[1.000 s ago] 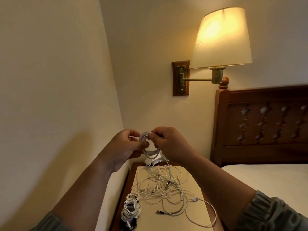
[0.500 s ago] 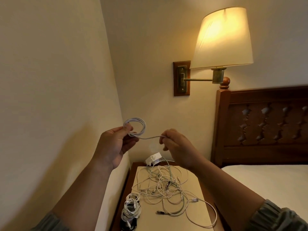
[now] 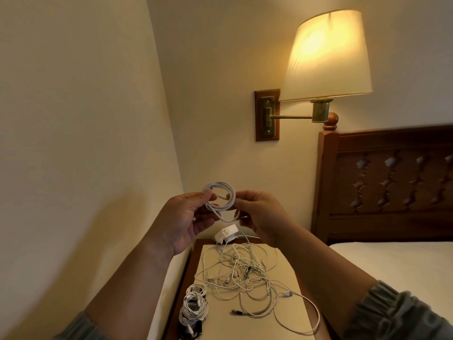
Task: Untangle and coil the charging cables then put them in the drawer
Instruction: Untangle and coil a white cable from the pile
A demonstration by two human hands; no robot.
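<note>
I hold a white cable coil in the air above the nightstand. My left hand pinches the coil's left side between thumb and fingers. My right hand pinches its right side, fingers curled round the loops. Below, a tangle of white cables lies spread over the nightstand top, with a white charger block at its far end. Two coiled cables lie at the near left corner. No drawer shows.
A lit wall lamp on a brass arm hangs above the nightstand. A dark wooden headboard and the mattress stand to the right. The wall runs close along the left.
My hands were apart with a strand stretched between them; now they have come together and the strand is laid onto the coil as another loop.
</note>
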